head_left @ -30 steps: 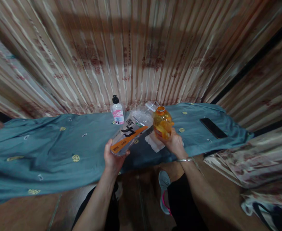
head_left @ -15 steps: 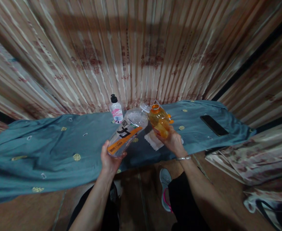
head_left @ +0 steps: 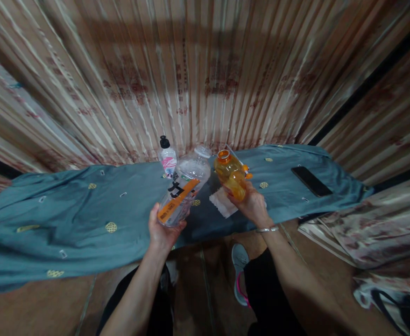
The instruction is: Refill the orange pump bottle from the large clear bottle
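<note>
My left hand [head_left: 163, 231] grips the base of a large clear plastic bottle [head_left: 183, 191] with an orange and black label, tilted up and to the right, its white cap still on. My right hand [head_left: 250, 205] holds a small orange bottle [head_left: 231, 175] with an open mouth, tilted a little to the left, close to the clear bottle's neck. Both bottles hang over a blue-grey cloth [head_left: 86, 214] with gold marks that covers a low surface. A white folded tissue [head_left: 222, 204] lies on the cloth under my right hand.
A small clear bottle with a black cap and pink label [head_left: 167, 158] stands at the cloth's back edge. A black phone [head_left: 311, 181] lies on the cloth at the right. Striped patterned curtains [head_left: 205, 70] hang behind. My shoe [head_left: 240, 270] rests on the brown floor below.
My left hand has raised the clear bottle to a more upright tilt. My right hand has lifted the orange bottle and tipped it left, nearer the clear bottle's neck.
</note>
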Demonstrator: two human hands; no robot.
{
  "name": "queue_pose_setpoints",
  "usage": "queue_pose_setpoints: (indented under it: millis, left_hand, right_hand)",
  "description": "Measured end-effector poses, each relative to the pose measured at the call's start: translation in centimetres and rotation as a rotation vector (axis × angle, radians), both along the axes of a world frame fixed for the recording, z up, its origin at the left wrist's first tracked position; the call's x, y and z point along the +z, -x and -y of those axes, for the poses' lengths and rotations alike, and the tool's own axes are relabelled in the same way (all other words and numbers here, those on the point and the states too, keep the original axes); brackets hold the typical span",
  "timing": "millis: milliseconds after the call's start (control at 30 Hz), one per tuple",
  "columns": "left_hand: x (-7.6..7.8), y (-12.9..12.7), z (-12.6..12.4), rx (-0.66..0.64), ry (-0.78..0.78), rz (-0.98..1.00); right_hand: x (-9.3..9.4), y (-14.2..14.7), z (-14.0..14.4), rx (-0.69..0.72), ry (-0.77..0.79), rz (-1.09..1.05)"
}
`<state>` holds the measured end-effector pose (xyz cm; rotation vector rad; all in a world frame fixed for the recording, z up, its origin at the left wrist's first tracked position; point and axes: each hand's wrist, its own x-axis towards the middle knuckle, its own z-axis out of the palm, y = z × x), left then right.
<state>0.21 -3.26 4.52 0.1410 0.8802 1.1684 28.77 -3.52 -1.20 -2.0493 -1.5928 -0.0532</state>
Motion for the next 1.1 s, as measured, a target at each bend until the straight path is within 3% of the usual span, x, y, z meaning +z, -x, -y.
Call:
queue_pose_setpoints:
  millis: [467, 1100]
  left_hand:
    - [-0.4, 0.0, 0.0, -0.043, 0.04, 0.067]
    - [-0.4, -0.4, 0.2, -0.024, 0.031, 0.011]
  right_hand:
    - [1.0, 1.2, 0.0, 0.004, -0.013, -0.027]
    - [1.4, 1.4, 0.2, 0.019, -0.021, 0.013]
